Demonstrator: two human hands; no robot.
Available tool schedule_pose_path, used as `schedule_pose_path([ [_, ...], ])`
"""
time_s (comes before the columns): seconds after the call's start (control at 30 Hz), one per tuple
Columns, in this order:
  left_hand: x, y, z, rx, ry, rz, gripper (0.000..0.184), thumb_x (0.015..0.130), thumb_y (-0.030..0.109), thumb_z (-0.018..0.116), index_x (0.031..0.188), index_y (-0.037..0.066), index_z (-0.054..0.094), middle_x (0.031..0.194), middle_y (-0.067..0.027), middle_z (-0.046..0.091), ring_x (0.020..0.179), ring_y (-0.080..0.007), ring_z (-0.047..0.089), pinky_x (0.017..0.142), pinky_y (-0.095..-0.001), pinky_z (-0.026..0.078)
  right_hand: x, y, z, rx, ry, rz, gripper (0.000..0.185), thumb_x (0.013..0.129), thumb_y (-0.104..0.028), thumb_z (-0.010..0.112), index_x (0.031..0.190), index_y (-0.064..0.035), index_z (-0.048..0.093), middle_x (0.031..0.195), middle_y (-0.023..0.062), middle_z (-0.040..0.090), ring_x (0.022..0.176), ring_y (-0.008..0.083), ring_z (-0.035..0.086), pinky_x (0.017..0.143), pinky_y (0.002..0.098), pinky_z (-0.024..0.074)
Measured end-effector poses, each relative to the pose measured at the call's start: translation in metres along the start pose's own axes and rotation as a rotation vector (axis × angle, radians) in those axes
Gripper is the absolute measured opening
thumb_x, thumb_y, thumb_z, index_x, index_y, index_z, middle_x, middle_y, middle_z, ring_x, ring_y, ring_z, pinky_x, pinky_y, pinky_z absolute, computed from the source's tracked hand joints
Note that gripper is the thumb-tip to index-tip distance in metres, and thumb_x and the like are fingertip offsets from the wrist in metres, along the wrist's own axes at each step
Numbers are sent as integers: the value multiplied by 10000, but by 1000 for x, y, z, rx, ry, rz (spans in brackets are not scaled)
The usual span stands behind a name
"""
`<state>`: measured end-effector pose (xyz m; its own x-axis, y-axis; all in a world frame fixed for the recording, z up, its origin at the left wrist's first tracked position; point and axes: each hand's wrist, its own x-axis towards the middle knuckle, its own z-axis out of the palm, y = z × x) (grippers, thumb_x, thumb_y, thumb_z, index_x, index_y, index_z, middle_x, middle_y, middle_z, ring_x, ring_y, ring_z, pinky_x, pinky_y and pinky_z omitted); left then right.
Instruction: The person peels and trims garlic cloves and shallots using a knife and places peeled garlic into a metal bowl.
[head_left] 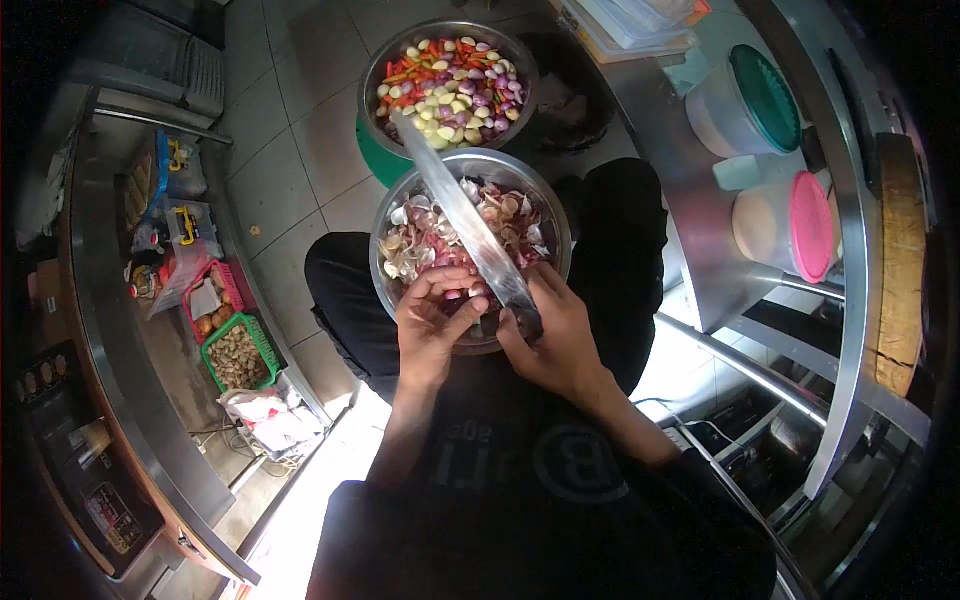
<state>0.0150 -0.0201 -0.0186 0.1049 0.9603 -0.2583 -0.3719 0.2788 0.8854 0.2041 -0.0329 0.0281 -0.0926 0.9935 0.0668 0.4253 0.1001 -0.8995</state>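
My left hand is closed, its fingers and thumb pinching a small purplish shallot. In my right hand is a large knife, gripped low near its handle, with the wide blade slanting up and to the left. Both hands are over the near side of a metal bowl between my knees. Papery garlic and shallot skins fill much of this bowl. Beyond it, a second metal basin holds peeled garlic, shallots and red and orange chillies. The blade crosses over part of both bowls.
A green stool or basin shows beneath the far basin. On the left shelf are a green basket of small brown pieces and a red basket. Tubs with green and pink lids stand on the right, near a wooden board.
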Motion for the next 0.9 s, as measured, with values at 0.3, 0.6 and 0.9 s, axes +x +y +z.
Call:
schedule_pose_path([
  [0.3, -2, -3, 3, 20, 19, 23, 455, 886, -143, 828, 1274, -29, 622, 1129, -118, 784, 1075, -167, 742, 1008, -305, 587, -2, 6, 2, -80, -76, 39, 368, 937, -97, 703, 1227, 49, 529, 1115, 292, 628, 1004, 542, 654, 839, 572, 557],
  [0.6, -3, -1, 4, -12, -40, 2, 429, 943, -150, 758, 1323, -38, 591, 1205, -160, 781, 1149, -197, 743, 1047, -329, 583, -1, 12, 5, -42, 34, 39, 253, 941, -69, 706, 1140, 26, 580, 996, 265, 658, 927, 504, 681, 785, 534, 561],
  [0.9, 0, -10, -9, -27, -151, -64, 474, 981, -132, 713, 1415, -27, 554, 1337, -170, 742, 1225, -194, 713, 1063, -319, 565, -4, 17, 1, 85, 101, 85, 369, 964, -97, 719, 1298, 25, 621, 1041, 272, 731, 958, 469, 752, 825, 460, 592],
])
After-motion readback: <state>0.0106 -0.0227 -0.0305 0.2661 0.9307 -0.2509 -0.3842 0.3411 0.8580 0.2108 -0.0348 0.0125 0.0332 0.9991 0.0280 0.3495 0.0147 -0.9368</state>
